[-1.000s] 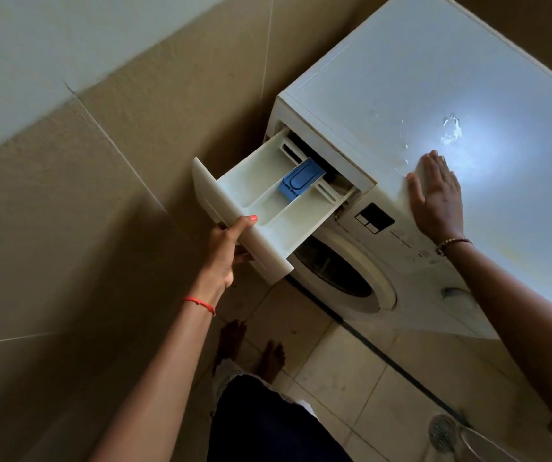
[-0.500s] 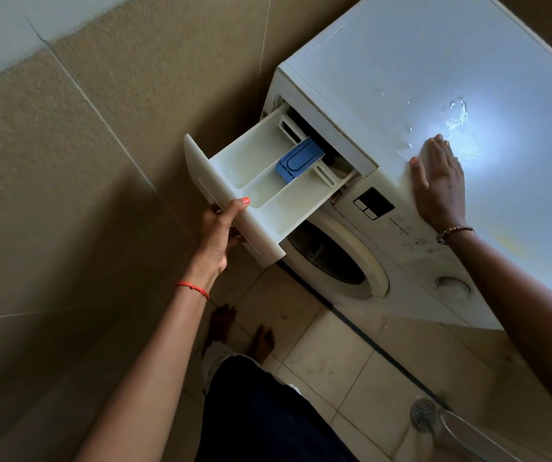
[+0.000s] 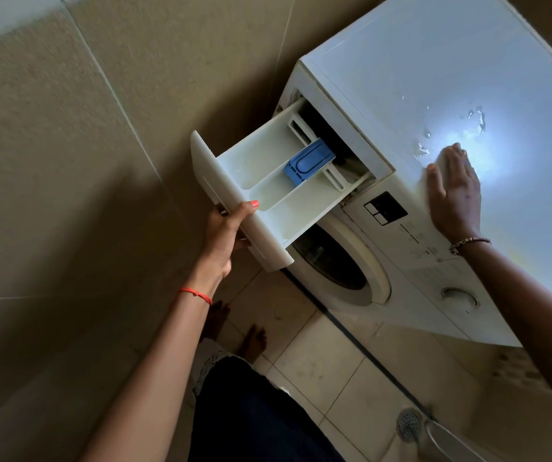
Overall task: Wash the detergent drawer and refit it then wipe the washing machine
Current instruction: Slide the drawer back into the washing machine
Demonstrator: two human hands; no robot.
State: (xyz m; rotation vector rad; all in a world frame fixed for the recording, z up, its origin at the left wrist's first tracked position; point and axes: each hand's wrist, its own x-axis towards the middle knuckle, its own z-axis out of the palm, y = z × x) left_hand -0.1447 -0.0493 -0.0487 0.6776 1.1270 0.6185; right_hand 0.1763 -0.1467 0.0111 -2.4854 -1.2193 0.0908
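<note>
sensibly, the left hand (image 3: 224, 235) grips the detergent drawer (image 3: 268, 191) by its front panel, thumb on top, while the right hand (image 3: 452, 191) lies flat, fingers together, steadying the washing machine (image 3: 434, 78).

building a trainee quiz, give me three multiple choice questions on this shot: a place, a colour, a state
1. Where does the right hand rest? A) on the washing machine top B) on the round door C) on the wall
2. What colour is the insert in the detergent drawer? A) red B) blue C) green
3. How is the detergent drawer? A) fully shut B) pulled out, rear in its slot C) lying on the floor
Answers: 1 A, it lies flat on the white top; 2 B, plainly blue; 3 B, left hand grips its front, rear sits in the opening.
</note>
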